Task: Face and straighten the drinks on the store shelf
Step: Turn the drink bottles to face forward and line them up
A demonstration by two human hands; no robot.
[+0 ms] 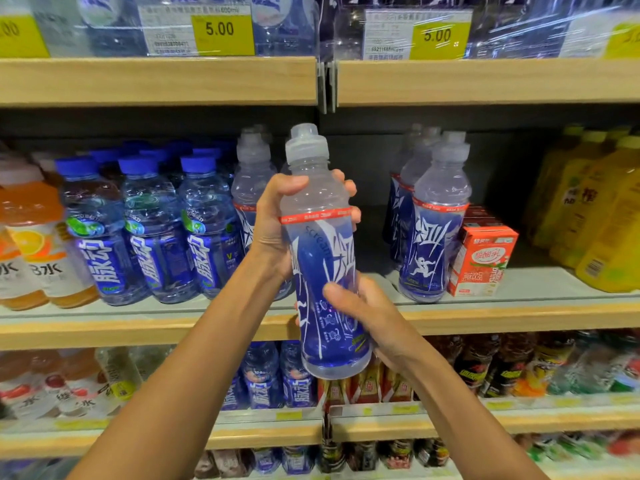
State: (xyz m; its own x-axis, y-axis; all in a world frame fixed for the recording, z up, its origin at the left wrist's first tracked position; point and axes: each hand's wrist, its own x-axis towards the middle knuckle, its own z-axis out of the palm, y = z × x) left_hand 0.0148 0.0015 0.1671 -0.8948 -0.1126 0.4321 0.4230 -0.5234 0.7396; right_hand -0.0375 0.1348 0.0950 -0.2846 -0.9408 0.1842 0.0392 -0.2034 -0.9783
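Both hands are on one blue sports bottle (325, 258), held up in the air in front of the middle shelf (138, 327), not standing on it. Left hand (277, 223) is wrapped round the clear upper part, thumb up near the shoulder, fingers curling round the far side at the red band. Right hand (367, 320) grips the lower half, thumb across the label. Bottle leans a bit, grey cap up and slightly left, base toward the camera.

Right behind it there's a gap on the shelf. Just left of the gap stands a matching bottle (251, 181), partly hidden by the left hand. To the right is a row of the same drink (433, 230), front one with its label facing out. Touching that front one is a red carton (481, 261), then yellow bottles (595, 209) further right. Going left: blue-capped bottles (152, 230) packed close together, then orange drinks (31, 244) at the edge. Yellow price tags (221, 29) reading 5.00 hang on the shelf above.
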